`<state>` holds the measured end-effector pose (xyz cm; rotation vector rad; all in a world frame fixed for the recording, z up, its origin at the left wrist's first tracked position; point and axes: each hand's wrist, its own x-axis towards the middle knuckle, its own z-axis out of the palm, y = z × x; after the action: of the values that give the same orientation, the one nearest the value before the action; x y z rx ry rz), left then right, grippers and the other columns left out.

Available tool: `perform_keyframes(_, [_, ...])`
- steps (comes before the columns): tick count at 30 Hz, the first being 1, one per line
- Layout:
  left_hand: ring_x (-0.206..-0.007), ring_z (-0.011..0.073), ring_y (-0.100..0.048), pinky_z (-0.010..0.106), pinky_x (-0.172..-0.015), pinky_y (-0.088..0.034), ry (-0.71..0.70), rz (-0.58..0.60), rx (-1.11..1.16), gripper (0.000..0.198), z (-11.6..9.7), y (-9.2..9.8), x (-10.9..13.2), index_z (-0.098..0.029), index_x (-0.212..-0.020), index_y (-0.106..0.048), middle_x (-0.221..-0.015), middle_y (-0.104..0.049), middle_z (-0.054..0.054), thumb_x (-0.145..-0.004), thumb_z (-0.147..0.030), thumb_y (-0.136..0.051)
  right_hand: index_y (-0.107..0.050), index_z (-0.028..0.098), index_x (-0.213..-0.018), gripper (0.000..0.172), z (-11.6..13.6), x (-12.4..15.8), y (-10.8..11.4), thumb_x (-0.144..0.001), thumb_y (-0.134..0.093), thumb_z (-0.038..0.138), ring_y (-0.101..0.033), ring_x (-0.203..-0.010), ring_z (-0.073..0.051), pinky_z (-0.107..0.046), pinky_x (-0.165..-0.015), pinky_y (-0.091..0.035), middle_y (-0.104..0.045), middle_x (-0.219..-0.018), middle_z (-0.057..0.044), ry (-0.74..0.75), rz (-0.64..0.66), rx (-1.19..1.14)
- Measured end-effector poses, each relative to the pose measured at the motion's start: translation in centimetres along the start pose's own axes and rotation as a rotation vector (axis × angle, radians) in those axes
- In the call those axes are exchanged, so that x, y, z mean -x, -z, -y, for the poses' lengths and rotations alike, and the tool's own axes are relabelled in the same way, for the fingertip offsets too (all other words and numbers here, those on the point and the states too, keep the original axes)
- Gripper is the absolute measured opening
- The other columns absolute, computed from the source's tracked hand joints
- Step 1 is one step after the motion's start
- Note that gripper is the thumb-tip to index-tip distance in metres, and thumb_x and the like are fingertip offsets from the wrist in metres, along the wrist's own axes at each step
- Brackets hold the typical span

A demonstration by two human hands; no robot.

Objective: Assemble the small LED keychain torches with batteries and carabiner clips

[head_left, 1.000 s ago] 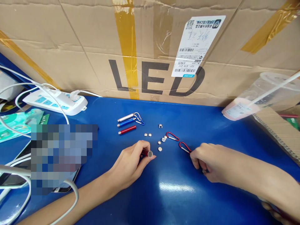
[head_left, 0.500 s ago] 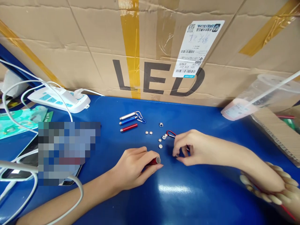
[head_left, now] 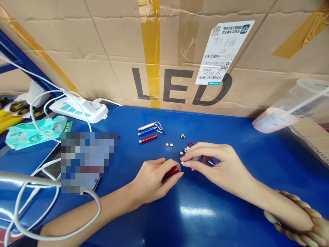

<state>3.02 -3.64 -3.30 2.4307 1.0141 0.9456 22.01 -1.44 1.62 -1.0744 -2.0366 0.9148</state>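
A red metal tube [head_left: 171,172], like a small torch barrel, is gripped in my left hand [head_left: 151,178]. Its round end points toward my right hand [head_left: 213,159]. Between the thumb and forefinger of that hand is a silver button cell [head_left: 182,163], close to the tube's mouth. Just beyond these fingertips, another button cell [head_left: 181,153] and small silver pieces lie on the table. A red carabiner clip [head_left: 191,144] is partly hidden behind my right hand; red and silver parts [head_left: 211,161] show under it.
Silver, blue and red mini torches [head_left: 148,139] lie farther back, near two button cells [head_left: 169,144] and a silver ring-like piece [head_left: 182,136]. At left are a power strip [head_left: 79,109], white cables and a blurred-out device [head_left: 89,161]. A cardboard box [head_left: 115,51] and plastic cup [head_left: 275,120] stand behind.
My right hand has come left to the button cell near the tube and pinches it. My left hand still grips the red tube, its mouth now turned more sideways. The whole view has shifted slightly.
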Motion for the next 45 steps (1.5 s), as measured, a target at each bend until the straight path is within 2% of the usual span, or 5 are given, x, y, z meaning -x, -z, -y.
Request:
perform_keyframes(6, [-0.048, 0.0112, -0.044, 0.021, -0.046, -0.037, -0.058, -0.016, -0.077, 0.03, 0.1, 0.1, -0.1, -0.015, -0.078, -0.056, -0.054, -0.053, -0.002, -0.095, -0.032, -0.037, -0.071, 0.017, -0.083, 0.024, -0.6, -0.4, -0.5, -0.073, -0.068, 0.038, -0.05, -0.043, -0.008, -0.019, -0.038, -0.039, -0.056, -0.049, 0.003, -0.349, 0.232, -0.301])
perform_keyframes(18, [-0.053, 0.0126, -0.049, 0.023, -0.051, -0.041, -0.047, 0.014, 0.019, 0.025, 0.2, 0.1, -0.1, -0.014, -0.093, -0.058, -0.065, -0.063, 0.002, -0.096, -0.028, -0.037, -0.069, 0.016, -0.072, 0.018, -0.9, -0.5, -0.5, -0.071, -0.069, 0.034, -0.044, -0.045, -0.006, -0.018, -0.041, -0.034, -0.057, -0.056, 0.003, -0.321, 0.222, -0.204])
perform_keyframes(29, [-0.055, 0.0144, -0.051, 0.024, -0.051, -0.042, -0.003, 0.059, -0.017, 0.027, 0.5, 0.0, -0.1, -0.014, -0.095, -0.056, -0.065, -0.062, 0.002, -0.097, -0.028, -0.033, -0.07, 0.02, -0.086, 0.021, -1.6, 0.7, -0.7, -0.09, -0.051, 0.028, -0.058, -0.061, -0.009, -0.021, -0.051, -0.041, -0.067, -0.085, -0.002, 0.429, 0.085, 0.414])
perform_keyframes(37, [-0.052, 0.0096, -0.048, 0.019, -0.051, -0.038, 0.24, 0.036, 0.097, 0.017, 0.2, 0.2, -0.1, -0.018, -0.084, -0.048, -0.064, -0.055, -0.003, -0.094, -0.026, -0.037, -0.068, 0.022, -0.089, 0.015, -2.0, 0.2, -0.2, -0.088, -0.054, 0.028, -0.063, -0.064, -0.007, -0.018, -0.05, -0.041, -0.068, -0.088, 0.002, 0.38, -0.109, 0.655])
perform_keyframes(45, [-0.047, 0.0078, -0.037, 0.018, -0.047, -0.032, 0.285, 0.037, 0.15, 0.015, 0.1, 0.3, -0.2, -0.018, -0.079, -0.047, -0.055, -0.043, -0.006, -0.091, -0.024, -0.041, -0.069, 0.024, -0.088, 0.014, -3.6, 0.1, -0.4, -0.087, -0.055, 0.028, -0.064, -0.061, -0.009, -0.022, -0.045, -0.035, -0.067, -0.09, 0.003, 0.322, 0.131, 0.869])
